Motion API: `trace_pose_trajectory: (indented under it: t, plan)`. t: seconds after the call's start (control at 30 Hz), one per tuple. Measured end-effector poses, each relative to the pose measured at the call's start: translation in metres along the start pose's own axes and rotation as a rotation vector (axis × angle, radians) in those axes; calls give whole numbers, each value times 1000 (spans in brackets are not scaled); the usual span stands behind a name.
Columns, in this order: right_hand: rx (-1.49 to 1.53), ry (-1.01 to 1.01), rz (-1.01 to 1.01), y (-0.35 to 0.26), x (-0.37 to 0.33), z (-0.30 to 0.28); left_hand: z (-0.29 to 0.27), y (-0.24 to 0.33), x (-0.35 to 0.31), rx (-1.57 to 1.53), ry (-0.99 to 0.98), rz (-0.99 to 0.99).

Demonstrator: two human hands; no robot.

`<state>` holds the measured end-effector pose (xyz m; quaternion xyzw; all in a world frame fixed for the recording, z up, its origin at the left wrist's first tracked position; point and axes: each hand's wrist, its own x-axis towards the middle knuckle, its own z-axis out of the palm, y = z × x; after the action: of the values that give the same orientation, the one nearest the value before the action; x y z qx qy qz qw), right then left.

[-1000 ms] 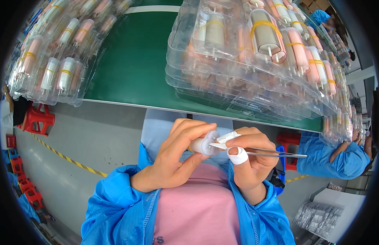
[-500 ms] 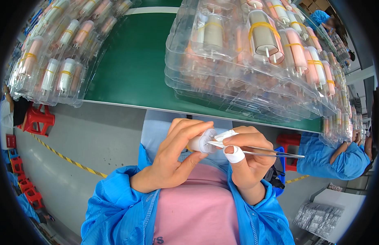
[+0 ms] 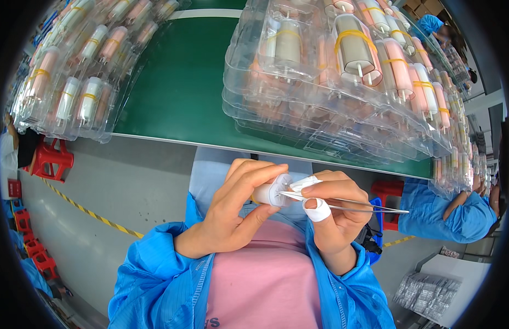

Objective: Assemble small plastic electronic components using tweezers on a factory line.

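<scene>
White translucent plastic cylinder with a flat, flanged round end [image 3: 276, 193], just one, is held in front of the person's body, near the straight front edge of a green flat-topped table [image 3: 177, 82]. Two bare hands are at work: the left hand [image 3: 235, 208] pinches the cylinder between thumb and fingers, and the right hand [image 3: 342, 214] pinches one pair of slim silver metal tweezers [image 3: 394, 210], their tips at the flanged end, though I cannot tell whether they touch it. One white wrap [image 3: 320, 211] circles the right thumb; one more white piece [image 3: 306, 183] sits by the fingertips. On the table are two groups of clear plastic trays, one left [image 3: 103, 129] and one right [image 3: 320, 134], bearing pink, white and grey cylinders [image 3: 357, 49] with yellow bands, too overlapped to count
</scene>
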<state>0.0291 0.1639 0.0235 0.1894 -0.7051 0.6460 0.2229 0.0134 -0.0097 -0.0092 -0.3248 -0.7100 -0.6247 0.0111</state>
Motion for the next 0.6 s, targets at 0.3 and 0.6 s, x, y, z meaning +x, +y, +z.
trace_pose_trajectory:
  t: [0.3,0.6]
  plan:
    - [-120,-62,-64,-1,3,0,0,-1,1,27,10,15]
    - [-179,-117,15,-9,13,1,0,1,7,120,52,65]
